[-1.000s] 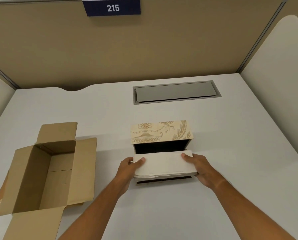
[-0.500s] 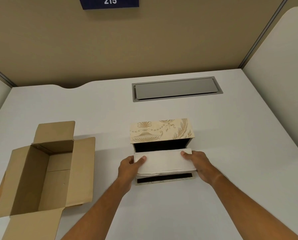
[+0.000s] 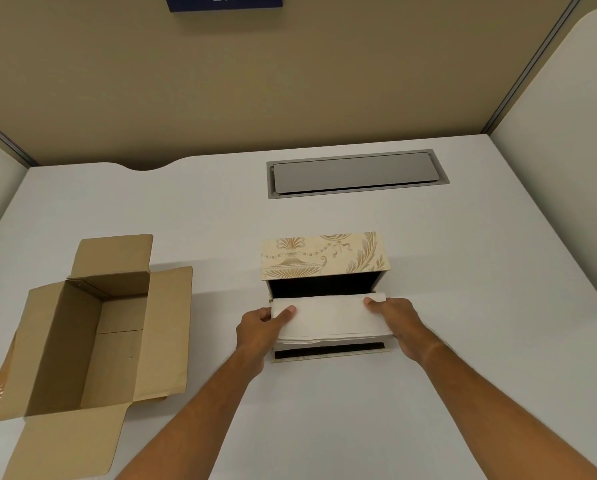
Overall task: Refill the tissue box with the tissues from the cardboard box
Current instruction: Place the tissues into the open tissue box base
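Tissue stack (image 3: 330, 318) nudged farther toward tissue box (image 3: 325, 258); hands unchanged.

- Two bare forearms enter from the bottom edge of the head view, each uncovered along all of its visible length; no sleeve edge shows.
- The bare, ungloved left hand (image 3: 260, 327) has short-trimmed nails; its thumbnail is plainly visible.
- The bare, ungloved right hand (image 3: 399, 320) also has short nails, and tendon lines and a crease show at its wrist.
- Both wrists are bare.
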Demonstrator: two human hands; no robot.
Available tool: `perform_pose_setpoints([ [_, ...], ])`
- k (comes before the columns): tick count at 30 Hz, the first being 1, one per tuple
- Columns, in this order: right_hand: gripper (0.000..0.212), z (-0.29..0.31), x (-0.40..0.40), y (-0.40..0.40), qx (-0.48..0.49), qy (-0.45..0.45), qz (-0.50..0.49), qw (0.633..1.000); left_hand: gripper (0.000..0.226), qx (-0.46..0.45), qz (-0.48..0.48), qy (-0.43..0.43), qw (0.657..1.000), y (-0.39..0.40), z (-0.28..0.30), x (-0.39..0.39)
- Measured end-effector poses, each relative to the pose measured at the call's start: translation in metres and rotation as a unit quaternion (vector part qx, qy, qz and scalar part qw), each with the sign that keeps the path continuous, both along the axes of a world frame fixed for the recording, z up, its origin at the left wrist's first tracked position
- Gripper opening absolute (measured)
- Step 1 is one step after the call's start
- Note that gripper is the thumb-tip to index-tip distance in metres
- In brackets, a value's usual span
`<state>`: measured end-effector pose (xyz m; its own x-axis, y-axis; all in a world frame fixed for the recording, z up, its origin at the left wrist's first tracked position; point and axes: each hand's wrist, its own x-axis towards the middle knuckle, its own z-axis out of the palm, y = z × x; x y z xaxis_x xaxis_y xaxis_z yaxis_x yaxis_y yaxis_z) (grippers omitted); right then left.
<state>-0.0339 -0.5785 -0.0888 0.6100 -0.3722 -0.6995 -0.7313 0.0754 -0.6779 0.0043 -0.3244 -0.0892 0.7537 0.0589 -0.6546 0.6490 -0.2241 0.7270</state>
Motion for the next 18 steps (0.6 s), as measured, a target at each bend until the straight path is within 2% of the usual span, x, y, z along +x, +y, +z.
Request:
perform_pose_setpoints([
  [7, 0.027, 0.000, 0.002, -0.001, -0.021, 0.021, 0.008, 1.000, 0.060, -0.011, -0.014, 0.020, 1.000, 0.004, -0.002, 0.004],
  [12, 0.029, -0.001, 0.002, -0.001, -0.028, 0.021, 0.013, 0.999, 0.074, -0.001, -0.027, 0.023, 0.999, 0.006, -0.004, 0.009],
  [18, 0.031, -0.003, 0.002, -0.007, -0.026, 0.026, 0.035, 0.999, 0.070, -0.006, -0.029, 0.027, 0.999, 0.007, -0.004, 0.011],
])
